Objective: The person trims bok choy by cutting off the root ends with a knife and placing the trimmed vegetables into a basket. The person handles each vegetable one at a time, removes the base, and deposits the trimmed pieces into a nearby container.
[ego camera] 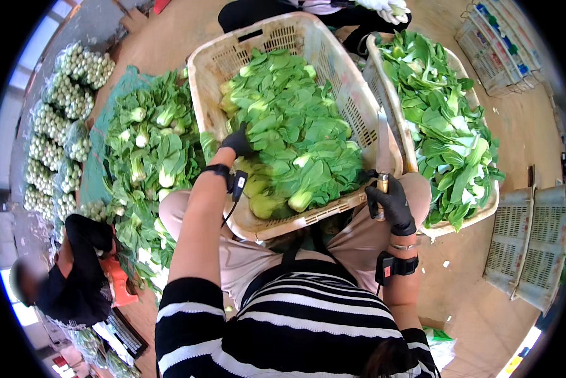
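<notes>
A pale plastic crate [269, 231] stands before me between my knees, with heads of bok choy [287, 123] laid inside. Over its left part is my left hand [238, 143] in a black glove, touching or just above the greens; whether it grips one is hidden. My right hand [389, 201], also black-gloved, is closed around the handle of a knife [383, 151] at the crate's near right corner. The wide blade points away from me, alongside the crate's right wall. Left of the crate lies a heap of loose bok choy [165, 141].
A second crate [486, 208] of leafy greens stands at the right. Empty-looking crates [509, 241] are farther right. Bagged vegetables [51, 137] line the left wall. A person [75, 279] sits at lower left; another, white-gloved, is beyond the crate.
</notes>
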